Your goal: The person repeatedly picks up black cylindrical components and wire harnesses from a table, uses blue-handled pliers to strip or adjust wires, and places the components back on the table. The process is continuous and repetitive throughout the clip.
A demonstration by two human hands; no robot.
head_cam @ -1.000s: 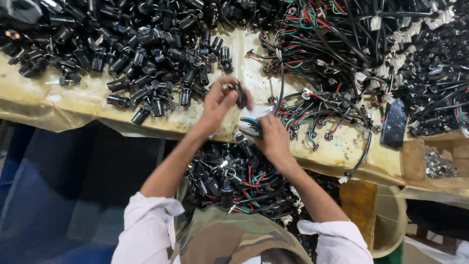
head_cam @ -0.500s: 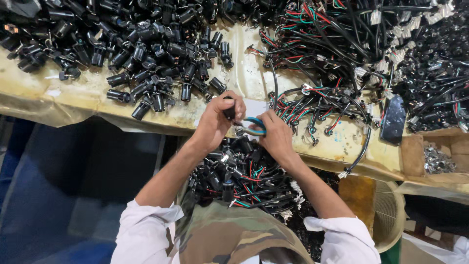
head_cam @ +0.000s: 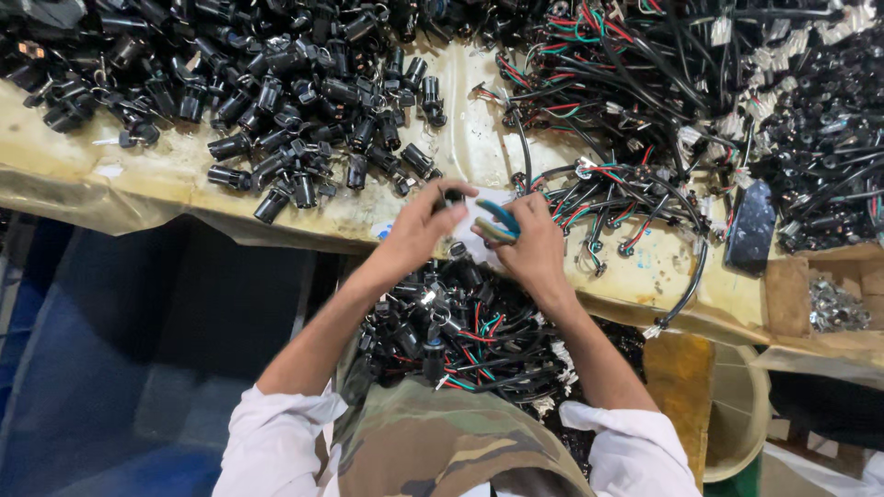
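Observation:
My left hand (head_cam: pixel 419 230) pinches a small black connector (head_cam: pixel 451 196) at the front edge of the yellowed bench (head_cam: pixel 110 179). My right hand (head_cam: pixel 532 250) is closed around a pair of blue-handled pliers (head_cam: pixel 498 221), whose tip points toward the connector. Both hands meet just above a heap of black connectors with red, green and black wires (head_cam: pixel 460 331) lying in my lap.
A large pile of black cylindrical connectors (head_cam: pixel 276 101) covers the bench's left half. Tangled wire harnesses (head_cam: pixel 645 101) fill the right half. A dark flat phone-like object (head_cam: pixel 750 230) lies at the right. A cardboard box of small metal parts (head_cam: pixel 833 304) and a beige bucket (head_cam: pixel 737 405) stand at right.
Both hands have drawn back from the bench toward me and come together. The left hand, earlier raised over the bench with a connector, now holds it against the pliers.

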